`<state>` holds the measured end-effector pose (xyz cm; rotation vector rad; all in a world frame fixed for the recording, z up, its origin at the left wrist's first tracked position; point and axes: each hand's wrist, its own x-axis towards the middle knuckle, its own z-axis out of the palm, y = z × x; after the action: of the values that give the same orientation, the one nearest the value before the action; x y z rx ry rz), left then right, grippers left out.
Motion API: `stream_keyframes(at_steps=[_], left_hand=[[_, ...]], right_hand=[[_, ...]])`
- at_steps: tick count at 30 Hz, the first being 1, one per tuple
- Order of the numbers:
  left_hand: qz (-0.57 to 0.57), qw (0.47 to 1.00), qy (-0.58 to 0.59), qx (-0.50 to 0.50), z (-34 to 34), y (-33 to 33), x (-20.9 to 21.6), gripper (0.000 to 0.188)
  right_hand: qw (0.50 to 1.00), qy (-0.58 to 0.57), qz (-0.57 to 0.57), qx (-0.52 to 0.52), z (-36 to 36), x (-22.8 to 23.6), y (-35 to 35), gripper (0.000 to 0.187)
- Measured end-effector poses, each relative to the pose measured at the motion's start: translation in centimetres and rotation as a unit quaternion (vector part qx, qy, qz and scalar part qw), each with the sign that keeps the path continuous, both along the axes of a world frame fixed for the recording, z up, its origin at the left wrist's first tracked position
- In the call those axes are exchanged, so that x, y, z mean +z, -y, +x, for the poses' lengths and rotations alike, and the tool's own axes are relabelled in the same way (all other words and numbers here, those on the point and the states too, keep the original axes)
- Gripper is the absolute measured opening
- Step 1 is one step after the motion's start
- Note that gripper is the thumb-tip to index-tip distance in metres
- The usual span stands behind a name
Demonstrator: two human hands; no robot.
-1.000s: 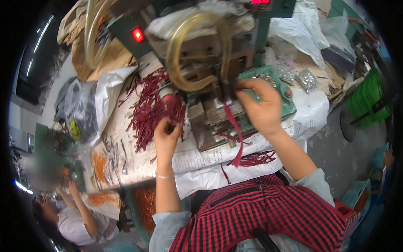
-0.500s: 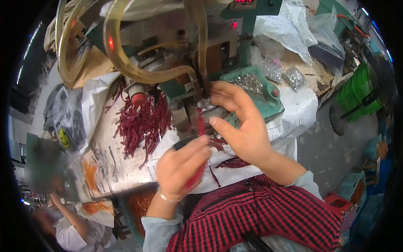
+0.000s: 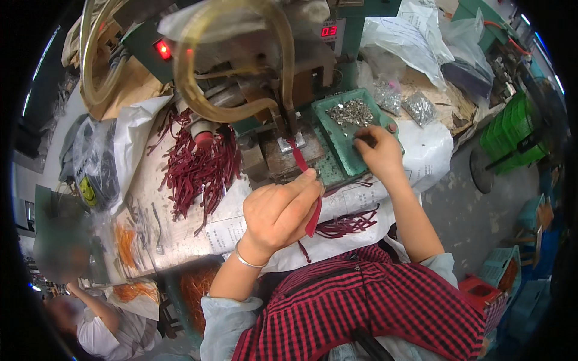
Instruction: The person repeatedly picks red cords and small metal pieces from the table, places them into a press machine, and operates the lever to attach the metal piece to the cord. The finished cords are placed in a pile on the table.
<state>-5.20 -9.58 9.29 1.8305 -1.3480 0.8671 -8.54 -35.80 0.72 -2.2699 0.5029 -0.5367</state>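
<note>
My left hand (image 3: 280, 212) is closed on a dark red ribbon strap (image 3: 299, 158). The strap's far end lies at a small metal plate (image 3: 291, 144) under the press head (image 3: 288, 123), and its loose end hangs below my fingers. My right hand (image 3: 383, 156) is over the right side of a green tray (image 3: 341, 147), fingers curled together. Whatever is between those fingertips is too small to make out. Small silvery metal pieces (image 3: 350, 113) are heaped at the tray's far end.
A pile of dark red straps (image 3: 201, 165) lies left of the press, with more straps (image 3: 349, 225) near my apron. A thick clear hose (image 3: 198, 99) loops over the machine. Bagged metal parts (image 3: 419, 108) sit at right. Another person (image 3: 114, 322) works at lower left.
My right hand has left the press and moved right to the tray. My left hand has shifted slightly right and up, with the strap stretched toward the press.
</note>
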Motion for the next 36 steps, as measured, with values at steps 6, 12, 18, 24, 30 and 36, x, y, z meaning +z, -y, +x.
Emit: stream_keyframes(at_steps=[6,12,18,24,30,36], left_hand=[[-0.033,0.995,-0.094,-0.006,-1.7,-0.5,-1.2,0.033],[0.073,0.983,-0.098,0.134,-5.6,-8.8,-0.5,0.026],[-0.142,0.933,0.057,0.326,3.5,-10.6,3.2,0.019],[0.197,0.844,-0.082,0.493,16.1,-9.7,-7.6,0.007],[0.015,0.880,-0.164,0.446,16.5,-11.3,-9.4,0.019],[-0.202,0.767,-0.599,0.113,12.2,-12.5,-4.7,0.034]], right_hand=[[0.984,0.024,-0.177,-0.006,2.0,-0.7,-1.7,0.016],[0.990,0.054,-0.115,-0.052,0.7,-0.9,-1.7,0.009],[0.987,0.156,-0.039,-0.009,0.7,1.5,-3.2,0.012],[0.992,0.124,0.018,-0.026,0.9,0.0,-2.3,0.016],[0.986,0.112,0.006,-0.122,-6.4,-1.9,1.9,0.015],[0.979,0.188,0.073,-0.013,-5.2,3.9,-2.8,0.013]])
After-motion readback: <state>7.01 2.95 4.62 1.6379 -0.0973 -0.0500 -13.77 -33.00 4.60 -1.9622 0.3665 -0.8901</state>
